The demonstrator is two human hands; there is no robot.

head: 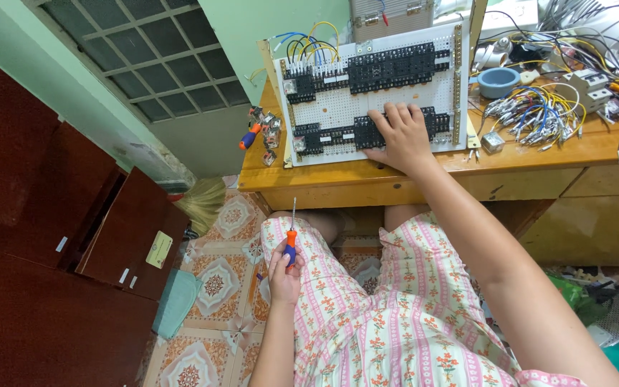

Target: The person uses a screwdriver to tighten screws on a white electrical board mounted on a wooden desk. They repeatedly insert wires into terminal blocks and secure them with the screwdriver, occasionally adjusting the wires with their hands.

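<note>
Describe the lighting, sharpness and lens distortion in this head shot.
Head view: even, soft light, no hard glare; the right hand on the white panel and the left hand holding the screwdriver are sharp; wide-angle bending curves the desk edge and the window grille.

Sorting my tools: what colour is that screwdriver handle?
Orange and blue, on the screwdriver in the head view.
</note>
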